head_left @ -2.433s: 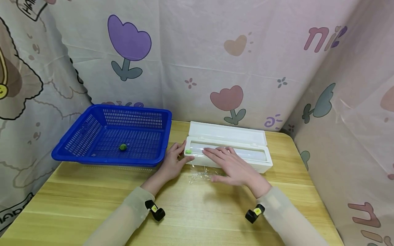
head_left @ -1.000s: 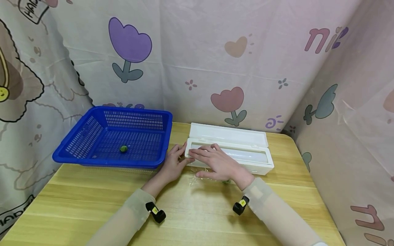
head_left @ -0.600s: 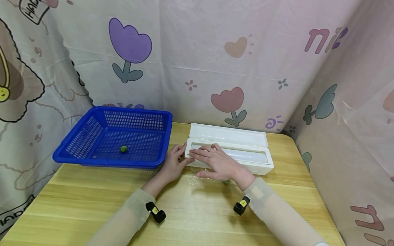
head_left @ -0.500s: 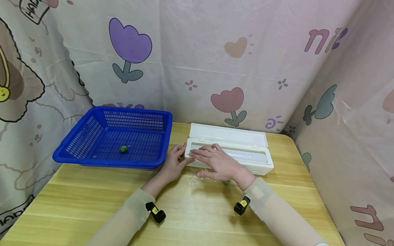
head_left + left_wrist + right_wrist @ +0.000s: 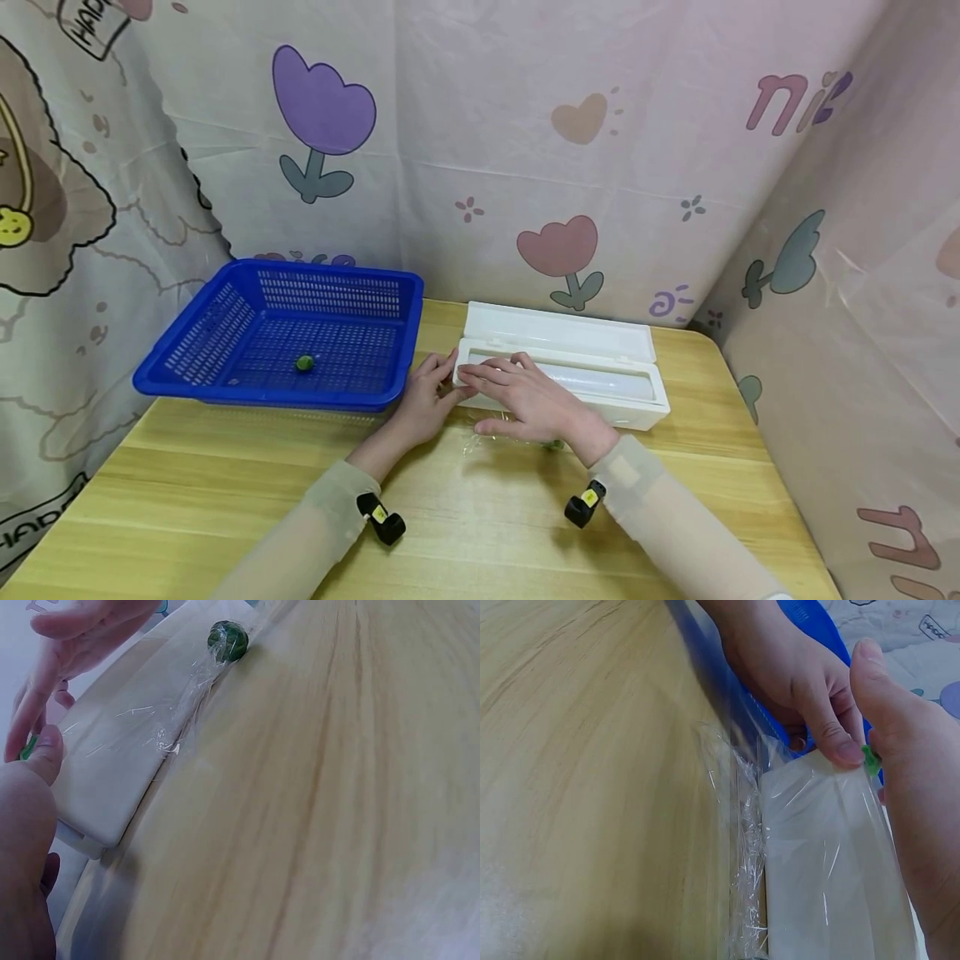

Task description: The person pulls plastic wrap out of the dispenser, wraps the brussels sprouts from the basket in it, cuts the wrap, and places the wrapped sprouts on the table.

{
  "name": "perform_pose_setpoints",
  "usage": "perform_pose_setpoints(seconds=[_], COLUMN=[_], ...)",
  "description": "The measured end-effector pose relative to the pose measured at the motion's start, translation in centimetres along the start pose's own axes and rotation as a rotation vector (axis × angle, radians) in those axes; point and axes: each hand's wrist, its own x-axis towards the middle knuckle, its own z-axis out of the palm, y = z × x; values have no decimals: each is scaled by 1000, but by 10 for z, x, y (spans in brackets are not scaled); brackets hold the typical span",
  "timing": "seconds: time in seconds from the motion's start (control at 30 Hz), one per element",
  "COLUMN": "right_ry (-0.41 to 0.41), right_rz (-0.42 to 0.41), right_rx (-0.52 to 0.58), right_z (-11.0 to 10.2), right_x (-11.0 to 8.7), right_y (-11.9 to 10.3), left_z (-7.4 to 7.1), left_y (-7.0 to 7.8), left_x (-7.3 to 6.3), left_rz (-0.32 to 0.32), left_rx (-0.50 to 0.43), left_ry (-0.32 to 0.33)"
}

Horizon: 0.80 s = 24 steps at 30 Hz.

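A white cling film dispenser [image 5: 630,412] stands on the table with its lid [image 5: 562,329] folded back and a film roll [image 5: 600,380] inside. My left hand [image 5: 423,404] grips its left end, thumb on the front edge. Over that same end lies my right hand [image 5: 528,400], fingers extended, fingertips right at the green slide cutter [image 5: 871,760], which they hide in the head view. Clear film [image 5: 746,847] drapes down the dispenser's front onto the table. Under the film lies a small round dark-green vegetable [image 5: 227,641], mostly hidden behind my right hand in the head view.
A blue perforated basket [image 5: 277,395] stands to the left, close beside my left hand. In it lies a small round green thing [image 5: 303,362]. A printed cloth [image 5: 465,125] hangs behind the wooden table [image 5: 465,533].
Since the oldest frame my right hand has moved left along the dispenser to its end, covering the green cutter and baring part of the vegetable. Over the last second both hands stay nearly still.
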Motion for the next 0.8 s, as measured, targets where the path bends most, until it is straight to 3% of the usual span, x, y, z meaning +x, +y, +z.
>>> perform_pose_setpoints(seconds=[0.8], right_ry=[28], right_rz=[-13], right_rx=[10], right_z=[-1], right_x=[-4], right_y=[5], left_z=[-1], left_y=[2], left_x=[-1], left_rz=[-12], left_rx=[1], left_ry=[-29])
